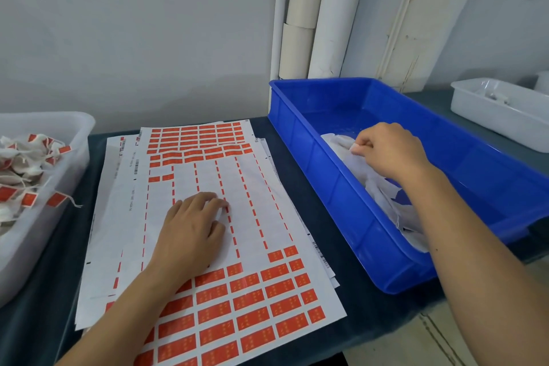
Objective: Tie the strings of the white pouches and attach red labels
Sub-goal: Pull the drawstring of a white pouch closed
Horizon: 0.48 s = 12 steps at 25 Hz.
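Note:
Several sheets of red labels (237, 315) lie stacked in front of me on the dark table; the top sheet's middle rows are peeled bare. My left hand (193, 226) rests on that bare part with fingers slightly bent, holding nothing. A blue bin (341, 187) stands to the right with white pouches (395, 211) heaped inside. My right hand (386, 151) is inside the bin, its fingers pinching the top of a white pouch (341, 142) at the heap's far end.
A translucent white tub (68, 163) at the left holds several tied pouches with red labels (26, 169). Another white tray (502, 116) sits at the far right. White tubes (300, 24) lean against the wall behind the blue bin.

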### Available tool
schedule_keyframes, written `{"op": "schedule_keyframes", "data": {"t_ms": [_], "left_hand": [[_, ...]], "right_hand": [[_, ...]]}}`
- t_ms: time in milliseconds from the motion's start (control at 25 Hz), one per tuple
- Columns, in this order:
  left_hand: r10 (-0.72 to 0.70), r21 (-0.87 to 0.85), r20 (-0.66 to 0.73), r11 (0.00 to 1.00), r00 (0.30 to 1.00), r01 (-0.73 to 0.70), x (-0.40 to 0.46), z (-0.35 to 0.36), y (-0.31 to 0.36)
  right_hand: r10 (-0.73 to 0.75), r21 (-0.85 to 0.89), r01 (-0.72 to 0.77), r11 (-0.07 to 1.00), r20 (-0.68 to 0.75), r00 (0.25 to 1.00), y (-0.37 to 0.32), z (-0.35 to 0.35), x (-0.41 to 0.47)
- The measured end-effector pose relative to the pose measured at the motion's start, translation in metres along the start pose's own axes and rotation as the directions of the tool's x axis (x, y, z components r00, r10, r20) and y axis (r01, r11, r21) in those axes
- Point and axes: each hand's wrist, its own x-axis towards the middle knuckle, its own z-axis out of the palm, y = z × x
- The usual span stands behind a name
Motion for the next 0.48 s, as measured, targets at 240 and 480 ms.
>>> {"op": "schedule_keyframes", "data": {"t_ms": [240, 480], "left_hand": [[0.004, -0.016, -0.009, 1.000, 1.000, -0.004, 0.000, -0.001, 0.000], [-0.057, -0.302, -0.056, 0.953, 0.997, 0.037, -0.005, -0.007, 0.000]], "right_hand": [[-0.101, 0.034, 0.111, 0.993, -0.223, 0.970, -0.018, -0.029, 0.002], [-0.370, 0.137, 0.395, 0.908, -0.177, 0.912, -0.086, -0.055, -0.010]]}}
